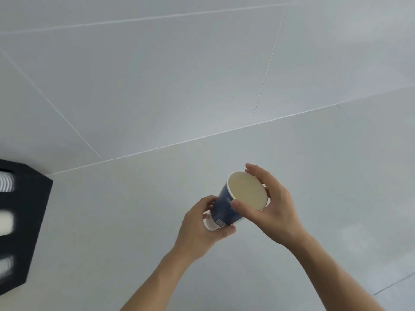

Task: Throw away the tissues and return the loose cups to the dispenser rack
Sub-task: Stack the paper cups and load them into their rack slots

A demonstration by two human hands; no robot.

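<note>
— Where's the cup point(226, 206)?
— Held in mid-air over the pale counter point(134, 221), tilted, mouth toward the camera. Left hand point(202, 223) wrapped round the white base, right hand point(272, 204) pinching the rolled rim.
— Risk?
— Could crush or dent under squeezing: thin glossy paper, tapered, blue outside, cream inside. Black rack point(24, 221) well apart at left.

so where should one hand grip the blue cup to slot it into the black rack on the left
Grip the blue cup around its lower wall near the white base, as the left hand does, coming from below. The cup is tilted with its open rim facing up and right under the right hand, so a base grip probably leaves the rim free for the rack.
</note>
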